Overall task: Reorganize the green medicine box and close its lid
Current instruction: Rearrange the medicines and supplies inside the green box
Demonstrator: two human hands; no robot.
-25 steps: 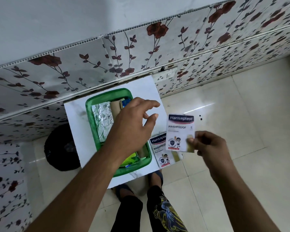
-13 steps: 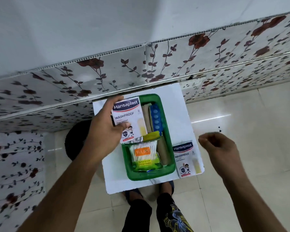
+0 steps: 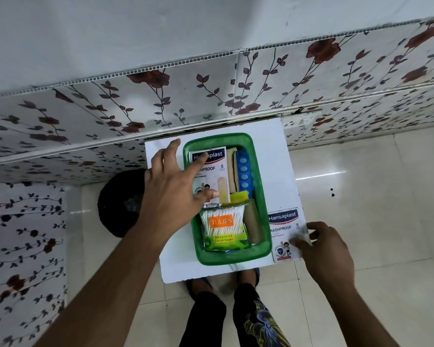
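Green plastic medicine box [image 3: 259,196], lidless and open-topped, sits on a white tabletop [image 3: 271,136] against a floral-tiled wall [image 3: 135,106], holding a Hansaplast plaster packet [image 3: 214,171] at its far left, a blue blister strip [image 3: 243,169] beside tan bandage rolls [image 3: 232,171], and a Tulips cotton-swab pack [image 3: 223,227] at its near end. Left hand [image 3: 171,194] is spread, its fingertips resting on the packet inside the box, thumb at the packet's lower edge. Right hand [image 3: 321,246], fingers loosely extended, touches a second Hansaplast packet [image 3: 283,230] lying on the tabletop just right of the box; whether it pinches the packet cannot be told.
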